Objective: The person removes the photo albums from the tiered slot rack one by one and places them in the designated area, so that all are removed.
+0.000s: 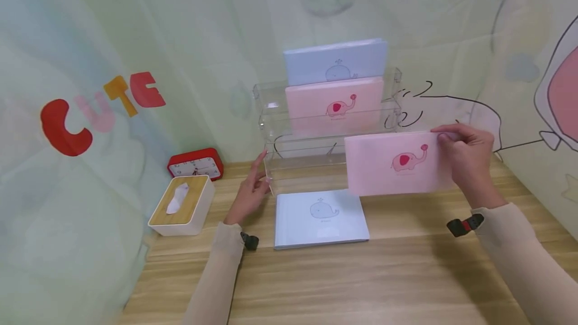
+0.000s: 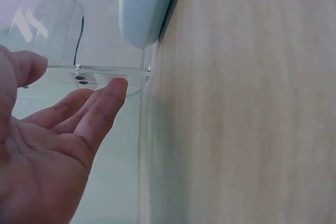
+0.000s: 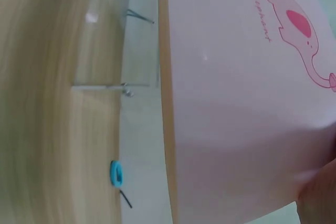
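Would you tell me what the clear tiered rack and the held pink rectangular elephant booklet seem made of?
The clear tiered rack looks like glossy acrylic, possibly glass: transparent, brightly reflective. The pink rectangular booklet seems smooth coated card, given its faint sheen.

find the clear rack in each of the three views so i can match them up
Head: the clear rack stands near the middle, the left hand at its left side.
Left wrist: the rack is at upper left, just above the hand.
Right wrist: only part of the rack shows, left of centre, beside the pink book.
Shared landmark: the wooden table, seen in all three views.
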Action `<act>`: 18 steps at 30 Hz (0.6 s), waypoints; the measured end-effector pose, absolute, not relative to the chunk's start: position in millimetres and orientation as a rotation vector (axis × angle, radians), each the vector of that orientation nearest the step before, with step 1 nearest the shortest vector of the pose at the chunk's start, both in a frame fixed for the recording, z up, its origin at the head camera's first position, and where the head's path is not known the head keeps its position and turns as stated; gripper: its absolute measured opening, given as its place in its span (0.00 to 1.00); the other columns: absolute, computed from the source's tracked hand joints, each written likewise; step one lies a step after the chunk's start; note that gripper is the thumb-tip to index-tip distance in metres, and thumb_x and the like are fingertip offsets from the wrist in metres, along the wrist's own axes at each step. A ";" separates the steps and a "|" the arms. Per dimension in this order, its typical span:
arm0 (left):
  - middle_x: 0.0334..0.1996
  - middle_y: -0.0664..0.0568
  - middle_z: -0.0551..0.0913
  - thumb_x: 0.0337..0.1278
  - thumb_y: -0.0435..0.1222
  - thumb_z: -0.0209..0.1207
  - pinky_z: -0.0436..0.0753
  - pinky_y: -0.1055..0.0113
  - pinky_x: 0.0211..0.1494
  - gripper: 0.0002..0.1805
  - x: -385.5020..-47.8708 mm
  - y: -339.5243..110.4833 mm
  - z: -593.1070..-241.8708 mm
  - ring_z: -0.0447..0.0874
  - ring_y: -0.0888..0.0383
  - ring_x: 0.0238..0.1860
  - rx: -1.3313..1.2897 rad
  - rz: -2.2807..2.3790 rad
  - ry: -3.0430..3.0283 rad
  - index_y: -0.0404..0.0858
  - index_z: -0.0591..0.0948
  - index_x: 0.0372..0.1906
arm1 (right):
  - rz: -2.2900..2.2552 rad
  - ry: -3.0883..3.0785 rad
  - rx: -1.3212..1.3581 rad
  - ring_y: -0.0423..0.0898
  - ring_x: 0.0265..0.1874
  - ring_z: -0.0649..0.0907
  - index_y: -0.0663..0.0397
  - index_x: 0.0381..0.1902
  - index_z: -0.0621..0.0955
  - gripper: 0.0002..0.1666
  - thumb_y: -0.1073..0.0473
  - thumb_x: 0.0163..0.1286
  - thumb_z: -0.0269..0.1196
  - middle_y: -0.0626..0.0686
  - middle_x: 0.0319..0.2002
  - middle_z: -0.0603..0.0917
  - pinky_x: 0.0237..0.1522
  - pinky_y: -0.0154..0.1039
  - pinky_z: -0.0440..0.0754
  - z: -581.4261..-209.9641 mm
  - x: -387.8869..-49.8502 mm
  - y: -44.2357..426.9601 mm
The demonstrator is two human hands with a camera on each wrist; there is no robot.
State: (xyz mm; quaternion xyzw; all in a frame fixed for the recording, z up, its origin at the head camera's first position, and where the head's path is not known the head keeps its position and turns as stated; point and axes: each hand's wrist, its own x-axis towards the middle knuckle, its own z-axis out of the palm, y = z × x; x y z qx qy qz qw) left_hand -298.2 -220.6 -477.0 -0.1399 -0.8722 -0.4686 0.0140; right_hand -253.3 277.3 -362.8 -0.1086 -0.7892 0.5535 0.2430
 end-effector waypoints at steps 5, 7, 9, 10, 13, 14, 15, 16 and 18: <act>0.75 0.34 0.76 0.84 0.39 0.52 0.88 0.39 0.64 0.45 -298.2 -221.0 -477.0 0.88 0.37 0.64 -0.426 -1.458 -2.708 0.86 0.44 0.81 | 1.511 -2.223 -0.359 0.33 0.55 0.77 0.56 0.58 0.90 0.18 0.60 0.83 0.57 0.25 0.40 0.82 0.47 0.16 0.80 -373.3 -243.9 290.0; 0.75 0.33 0.76 0.85 0.39 0.52 0.88 0.39 0.64 0.45 -298.3 -221.1 -476.6 0.88 0.37 0.63 -0.437 -1.452 -2.711 0.85 0.44 0.82 | 1.521 -2.225 -0.367 0.33 0.54 0.77 0.56 0.57 0.90 0.18 0.62 0.82 0.57 0.26 0.40 0.81 0.45 0.16 0.80 -377.4 -242.1 293.6; 0.75 0.33 0.76 0.85 0.39 0.52 0.88 0.39 0.64 0.44 -298.1 -220.9 -476.2 0.89 0.37 0.62 -0.440 -1.452 -2.711 0.84 0.44 0.82 | 1.524 -2.237 -0.368 0.32 0.53 0.75 0.58 0.57 0.90 0.18 0.63 0.82 0.56 0.26 0.40 0.81 0.43 0.16 0.80 -381.2 -241.0 296.9; 0.76 0.33 0.75 0.85 0.39 0.51 0.88 0.39 0.64 0.44 -298.0 -220.8 -476.2 0.88 0.37 0.62 -0.440 -1.455 -2.713 0.84 0.44 0.82 | 1.515 -2.258 -0.363 0.32 0.53 0.75 0.59 0.58 0.89 0.18 0.63 0.82 0.56 0.26 0.41 0.80 0.43 0.17 0.80 -383.1 -240.5 298.5; 0.77 0.33 0.74 0.85 0.39 0.51 0.87 0.39 0.65 0.44 -297.6 -220.6 -476.6 0.88 0.36 0.64 -0.439 -1.463 -2.717 0.84 0.44 0.82 | 1.481 -2.330 -0.368 0.32 0.51 0.73 0.62 0.60 0.88 0.19 0.62 0.82 0.56 0.27 0.42 0.77 0.41 0.17 0.80 -389.0 -240.4 303.3; 0.77 0.33 0.73 0.85 0.39 0.51 0.87 0.39 0.66 0.44 -297.4 -220.8 -476.7 0.87 0.36 0.64 -0.439 -1.464 -2.717 0.84 0.44 0.83 | 1.477 -2.360 -0.369 0.32 0.50 0.72 0.62 0.61 0.87 0.20 0.62 0.82 0.55 0.27 0.42 0.76 0.40 0.17 0.79 -390.9 -240.8 305.0; 0.77 0.33 0.73 0.85 0.39 0.51 0.87 0.39 0.66 0.44 -297.2 -220.9 -476.7 0.87 0.36 0.64 -0.442 -1.460 -2.719 0.83 0.44 0.83 | 1.472 -2.389 -0.367 0.32 0.49 0.72 0.63 0.61 0.87 0.20 0.61 0.82 0.55 0.27 0.41 0.76 0.40 0.18 0.79 -392.8 -241.4 306.3; 0.77 0.33 0.73 0.85 0.39 0.51 0.87 0.39 0.66 0.44 -297.0 -220.9 -476.9 0.87 0.37 0.65 -0.441 -1.463 -2.716 0.83 0.44 0.83 | 1.480 -2.407 -0.362 0.33 0.48 0.72 0.63 0.60 0.88 0.20 0.61 0.81 0.56 0.26 0.40 0.77 0.39 0.19 0.79 -394.8 -242.2 307.6; 0.76 0.33 0.74 0.85 0.39 0.52 0.87 0.39 0.65 0.44 -296.9 -220.5 -476.8 0.88 0.37 0.64 -0.439 -1.462 -2.711 0.83 0.45 0.83 | 1.533 -2.427 -0.353 0.33 0.45 0.75 0.56 0.54 0.92 0.18 0.63 0.80 0.57 0.23 0.35 0.79 0.38 0.20 0.80 -399.0 -244.8 310.7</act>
